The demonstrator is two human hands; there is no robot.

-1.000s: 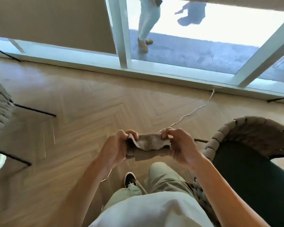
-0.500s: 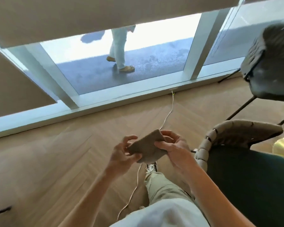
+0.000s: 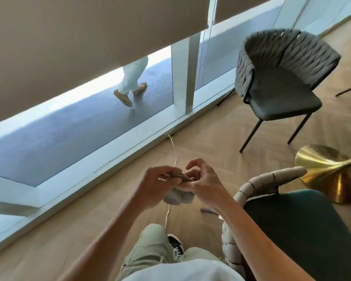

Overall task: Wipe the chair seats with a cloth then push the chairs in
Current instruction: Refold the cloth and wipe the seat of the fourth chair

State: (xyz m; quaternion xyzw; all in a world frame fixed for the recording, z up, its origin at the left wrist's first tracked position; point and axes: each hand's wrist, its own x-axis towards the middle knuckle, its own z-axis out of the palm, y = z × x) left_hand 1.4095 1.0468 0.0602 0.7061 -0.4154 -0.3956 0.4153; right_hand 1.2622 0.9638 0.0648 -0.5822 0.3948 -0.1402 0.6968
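A small grey-brown cloth [image 3: 177, 194] hangs between my two hands in front of me. My left hand [image 3: 153, 186] pinches its upper edge from the left. My right hand [image 3: 204, 183] holds it from the right, with the forefinger and thumb raised and curled above it. Just right of my hands stands a chair with a beige woven back [image 3: 257, 184] and a dark green seat [image 3: 304, 226]. A second chair, dark grey with a woven back [image 3: 282, 82], stands farther off at the upper right, near the window.
A brass table base [image 3: 328, 169] rises from the floor at the right, between the two chairs. A thin white cable [image 3: 174, 153] runs along the wooden floor from the window sill towards my feet. Behind the glass a person's legs [image 3: 133, 78] walk past.
The view has swung to the right, bringing the grey chair and the brass base fully into sight. The cloth has been bunched and folded between my hands, which stay close together.
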